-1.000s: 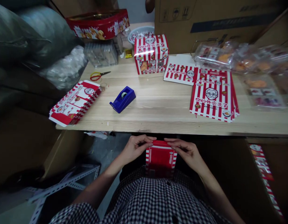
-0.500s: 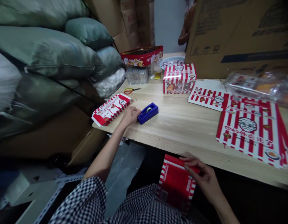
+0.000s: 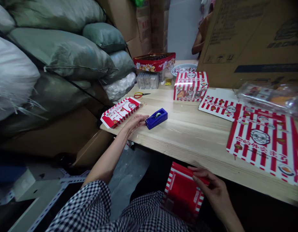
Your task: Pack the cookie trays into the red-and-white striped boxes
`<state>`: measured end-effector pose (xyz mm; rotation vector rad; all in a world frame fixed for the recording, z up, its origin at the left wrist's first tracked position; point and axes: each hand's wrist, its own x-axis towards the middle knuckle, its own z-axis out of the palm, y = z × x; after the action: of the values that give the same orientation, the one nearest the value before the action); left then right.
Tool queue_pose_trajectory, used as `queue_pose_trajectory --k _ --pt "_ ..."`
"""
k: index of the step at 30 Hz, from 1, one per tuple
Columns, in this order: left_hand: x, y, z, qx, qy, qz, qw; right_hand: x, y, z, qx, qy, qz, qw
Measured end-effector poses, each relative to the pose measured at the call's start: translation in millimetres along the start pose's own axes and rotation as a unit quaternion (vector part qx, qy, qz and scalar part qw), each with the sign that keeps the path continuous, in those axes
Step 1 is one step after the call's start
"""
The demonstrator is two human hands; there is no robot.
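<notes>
My right hand point(image 3: 213, 188) grips the top edge of a red and white striped carton point(image 3: 182, 193) that stands on my lap below the table edge. My left hand point(image 3: 135, 121) rests on the wooden table point(image 3: 187, 135), its fingers stretched toward the near end of the blue tape dispenser point(image 3: 157, 118); whether they touch it is unclear. A stack of flat striped cartons point(image 3: 120, 111) lies just left of that hand.
Flat striped sheets point(image 3: 262, 141) cover the table's right side. A made-up striped box point(image 3: 190, 86), scissors point(image 3: 140, 95), a red tin point(image 3: 154, 62) and bagged snacks point(image 3: 269, 95) sit farther back. Large sacks point(image 3: 57, 54) pile up on the left. Another person's arm point(image 3: 199, 42) shows behind a big cardboard box point(image 3: 255, 42).
My left hand let go of the carton and reached up to the tape dispenser on the table. My right hand kept the carton on my lap. My view swung left.
</notes>
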<state>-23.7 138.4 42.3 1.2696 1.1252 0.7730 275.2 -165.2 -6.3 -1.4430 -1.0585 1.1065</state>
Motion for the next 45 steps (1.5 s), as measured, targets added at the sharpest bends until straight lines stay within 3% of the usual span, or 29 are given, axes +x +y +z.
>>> queue_pose_trajectory --k 7,11,14,17,21,24,30,36,39,42,43,45 --pt "-15 -39 5.3 0.033 0.098 0.054 0.993 3 -13 8 0.004 0.021 -0.024 0.999" --pt "-29 -34 16.3 0.083 0.149 0.075 0.983 -5 -40 11 -0.001 0.087 -0.054 0.995" --pt "-70 -10 45.8 0.102 0.155 0.101 0.977 -14 -56 16 -0.02 0.133 -0.094 0.986" --pt "-134 18 91.9 0.09 0.093 0.147 0.981 -21 -61 27 -0.061 0.156 -0.133 0.977" --pt "-199 31 149.0 -0.047 0.004 0.073 0.996 -25 -56 43 -0.094 0.141 -0.203 0.964" --pt "-210 20 169.8 -0.153 -0.013 0.011 0.988 -27 -52 49 -0.105 0.124 -0.232 0.959" --pt "-198 -4 178.3 -0.22 0.016 -0.049 0.974 -26 -48 49 -0.144 0.09 -0.283 0.944" --pt "-191 -14 179.4 -0.169 -0.007 -0.075 0.983 -20 -51 40 -0.174 0.028 -0.251 0.952" --pt "-183 -23 170.9 -0.018 0.004 -0.029 0.999 -18 -59 34 -0.136 0.03 -0.212 0.967" --pt "-174 -21 155.7 0.18 0.043 0.065 0.981 -18 -71 28 -0.101 0.03 -0.17 0.98" --pt "-172 -16 150.2 0.218 0.04 0.1 0.97 -19 -74 25 -0.093 0.024 -0.164 0.982" --pt "-171 1 140.2 0.23 -0.025 0.16 0.96 -21 -79 20 -0.077 0.02 -0.159 0.984"
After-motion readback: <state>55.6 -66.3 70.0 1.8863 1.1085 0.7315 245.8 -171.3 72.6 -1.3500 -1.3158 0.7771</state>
